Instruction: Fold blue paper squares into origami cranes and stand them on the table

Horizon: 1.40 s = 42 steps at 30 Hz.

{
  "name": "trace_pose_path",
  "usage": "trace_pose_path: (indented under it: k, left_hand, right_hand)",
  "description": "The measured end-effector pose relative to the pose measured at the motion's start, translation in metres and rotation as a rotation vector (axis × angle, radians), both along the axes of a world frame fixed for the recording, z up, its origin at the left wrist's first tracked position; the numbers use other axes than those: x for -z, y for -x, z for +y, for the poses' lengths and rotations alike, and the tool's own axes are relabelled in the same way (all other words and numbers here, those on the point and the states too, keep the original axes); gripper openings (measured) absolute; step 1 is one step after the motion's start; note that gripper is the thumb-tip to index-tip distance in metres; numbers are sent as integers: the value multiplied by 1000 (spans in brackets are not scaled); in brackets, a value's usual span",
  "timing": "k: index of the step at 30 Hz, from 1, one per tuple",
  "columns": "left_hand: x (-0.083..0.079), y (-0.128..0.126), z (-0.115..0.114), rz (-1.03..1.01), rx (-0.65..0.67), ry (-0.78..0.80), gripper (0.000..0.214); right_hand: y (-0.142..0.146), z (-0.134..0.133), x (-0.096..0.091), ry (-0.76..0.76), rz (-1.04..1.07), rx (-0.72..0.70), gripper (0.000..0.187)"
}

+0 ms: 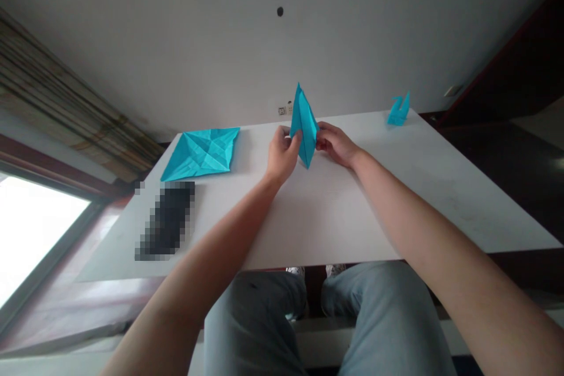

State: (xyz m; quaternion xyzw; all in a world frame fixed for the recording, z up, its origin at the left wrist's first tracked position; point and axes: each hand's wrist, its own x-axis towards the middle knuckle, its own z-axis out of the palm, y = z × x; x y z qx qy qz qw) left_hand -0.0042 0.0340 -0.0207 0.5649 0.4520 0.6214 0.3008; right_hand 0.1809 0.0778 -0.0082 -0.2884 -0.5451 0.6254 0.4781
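A blue sheet of paper folded into a long diamond point(305, 123) is held upright above the table, with a crease or slit down its middle. My left hand point(284, 153) is closed on its left side, thumb across the front face. On the right edge, the curled fingers of my right hand point(335, 142) pinch the paper; some fingertips are hidden behind it. A creased blue paper sheet point(205, 153) lies spread out to the left. At the far right corner of the table stands a finished blue origami crane point(399, 110).
The white table point(440, 188) reaches back to a grey wall point(211, 41). A dark, pixelated rectangular object point(170, 220) lies at the left. Wall sockets point(282, 110) sit just above the back edge. A curtain point(66, 94) and a bright window point(35, 235) are on the left.
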Motion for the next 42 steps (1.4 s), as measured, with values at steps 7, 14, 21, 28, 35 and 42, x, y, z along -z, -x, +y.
trace_pose_path:
  k: [7,14,21,28,35,42]
  left_hand:
    - [5,2,4,-14,26,34,28]
    - [14,2,8,-63,105,54,25]
    - [11,4,10,-124,79,23,34]
    - [9,2,4,-117,42,15,64]
    - [7,6,6,-26,76,64,26]
    - [9,6,5,-50,72,77,34]
  right_hand:
    - [-2,-2,0,-20,-36,-3,36]
    - [-2,-2,0,28,16,-2,48]
    - [-3,-1,1,19,-9,13,46]
    - [-2,-1,-1,-19,-62,-14,28]
    - [-4,-1,0,-6,-30,-34,31]
    - [-5,-2,0,5,-30,-39,30]
